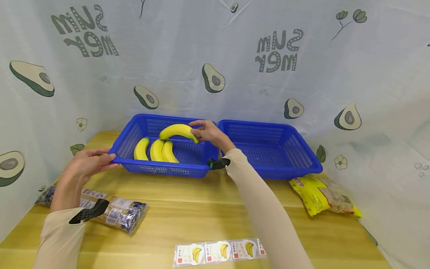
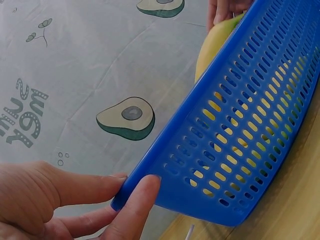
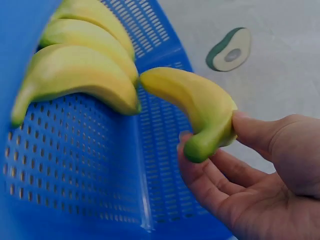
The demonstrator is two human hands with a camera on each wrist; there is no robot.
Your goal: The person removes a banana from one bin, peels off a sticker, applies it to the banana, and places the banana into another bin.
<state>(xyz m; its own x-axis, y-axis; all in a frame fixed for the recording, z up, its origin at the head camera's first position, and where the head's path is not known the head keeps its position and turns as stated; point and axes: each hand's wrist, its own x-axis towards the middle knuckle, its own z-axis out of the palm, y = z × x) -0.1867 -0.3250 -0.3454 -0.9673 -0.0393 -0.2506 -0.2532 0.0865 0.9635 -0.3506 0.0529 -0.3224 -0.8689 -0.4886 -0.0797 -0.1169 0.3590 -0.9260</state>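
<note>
My right hand (image 1: 209, 133) pinches a yellow banana (image 1: 178, 130) by its green-tipped end, holding it over the left blue basket (image 1: 161, 170). Three more bananas (image 3: 80, 75) lie side by side in that basket, toward its left. At the basket's front left corner, my left hand (image 1: 88, 163) grips the rim between thumb and fingers; the left wrist view shows this left hand (image 2: 75, 200) on the blue rim close up. In the right wrist view, thumb and fingers of the right hand (image 3: 260, 165) are on opposite sides of the held banana (image 3: 192, 105).
A second blue basket (image 1: 268, 172) stands to the right with nothing seen inside. Left front lies a clear bread-like package (image 1: 117, 211); a yellow bag (image 1: 319, 198) lies at right. A strip of banana-print stickers (image 1: 215, 252) is near the table's front edge. A printed curtain (image 1: 188, 48) hangs behind.
</note>
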